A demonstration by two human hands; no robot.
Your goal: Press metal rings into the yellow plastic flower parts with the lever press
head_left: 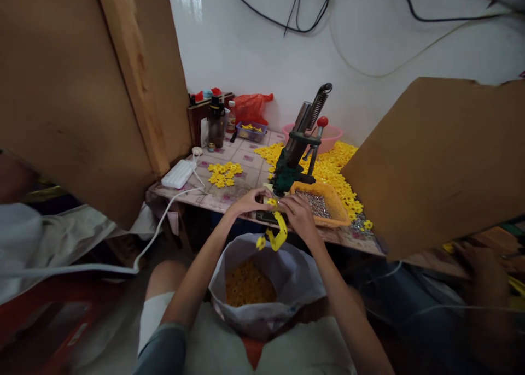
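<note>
A hand press (292, 159) with a dark green body, a spring and a red-knobbed lever stands at the table's front edge. Under its head, my left hand (251, 201) pinches a yellow plastic piece (280, 234), its thumb and fingers curled at the flower-shaped end. From the other side my right hand (298, 212) closes its bent fingers at the same end; the fingertips are partly hidden. The piece's curved yellow strip hangs below the hands, with another flower shape at its lower tip. Beneath it, a white sack (287, 274) between my legs holds many orange-yellow pieces.
Right of the press sits an orange basket (340, 214) of small metal parts. Yellow flower pieces (328, 173) spread behind it, near a pink basin (334, 137). Left lie more yellow pieces (223, 174) and a white power strip (179, 174). Boards (443, 156) flank the table; a co-worker's hand (476, 260) is right.
</note>
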